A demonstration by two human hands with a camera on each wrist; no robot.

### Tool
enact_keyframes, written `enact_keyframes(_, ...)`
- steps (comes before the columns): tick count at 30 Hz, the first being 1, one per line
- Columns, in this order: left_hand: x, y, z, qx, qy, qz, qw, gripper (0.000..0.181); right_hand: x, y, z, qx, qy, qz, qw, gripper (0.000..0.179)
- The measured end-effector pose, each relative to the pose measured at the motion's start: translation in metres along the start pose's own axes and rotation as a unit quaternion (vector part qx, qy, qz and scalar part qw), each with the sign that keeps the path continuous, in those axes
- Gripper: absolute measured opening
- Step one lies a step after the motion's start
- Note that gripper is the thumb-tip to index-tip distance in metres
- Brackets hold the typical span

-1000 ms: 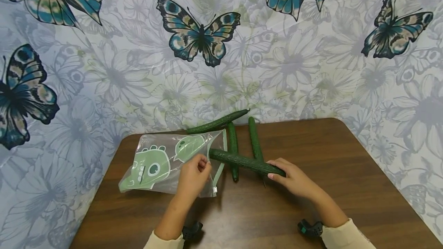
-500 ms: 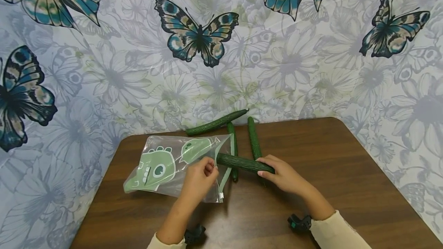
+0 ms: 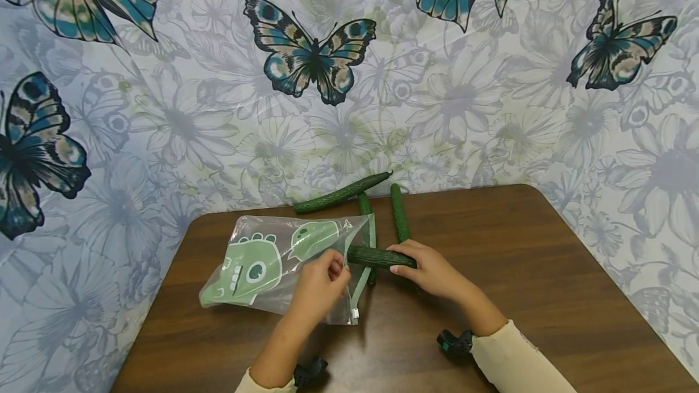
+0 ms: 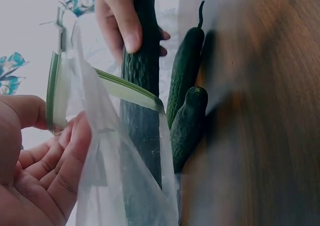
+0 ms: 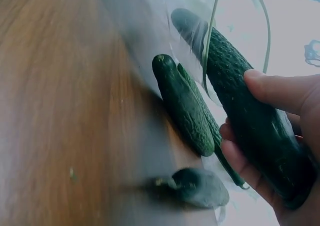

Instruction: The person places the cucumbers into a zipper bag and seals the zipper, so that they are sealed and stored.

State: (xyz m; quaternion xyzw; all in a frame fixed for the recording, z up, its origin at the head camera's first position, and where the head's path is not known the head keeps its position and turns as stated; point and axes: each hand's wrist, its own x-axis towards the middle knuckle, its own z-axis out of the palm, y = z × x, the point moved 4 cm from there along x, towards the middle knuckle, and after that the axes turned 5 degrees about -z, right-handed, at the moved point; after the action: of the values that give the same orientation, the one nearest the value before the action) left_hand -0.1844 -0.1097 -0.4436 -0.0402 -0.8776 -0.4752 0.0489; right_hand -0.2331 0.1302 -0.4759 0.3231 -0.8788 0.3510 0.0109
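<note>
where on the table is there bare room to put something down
The table looks bare right of the right hand, to the edge, and at front left, between bag and left arm. Crowded: the middle through to the back edge, with bag, held cucumber and three loose cucumbers.

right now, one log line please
left fingers pinch bag at mouth | right fingers grip cucumber | far end inside bag | three other cucumbers outside

I hold a bumpy, dark-green cucumber (image 3: 372, 256), its left end inside the open mouth of a clear zip bag (image 3: 273, 272) with pale-green prints.
</note>
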Motion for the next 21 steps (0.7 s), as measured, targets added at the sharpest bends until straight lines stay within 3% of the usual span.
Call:
enact_keyframes(8,-0.001,-0.001,0.003,-0.007,-0.029,-0.016,0.9994,0.005,0.016,-0.007,0.014,0.014,0.006,-0.009,0.9998,0.044)
enact_keyframes(14,-0.001,-0.001,0.006,-0.044,-0.055,-0.028,0.9971,0.006,0.026,-0.012,0.023,0.026,0.012,-0.003,0.9996,0.046)
enact_keyframes(21,-0.005,0.006,0.010,-0.092,-0.082,-0.034,0.9918,0.005,0.032,-0.011,0.024,0.095,0.018,0.026,0.9949,0.043)
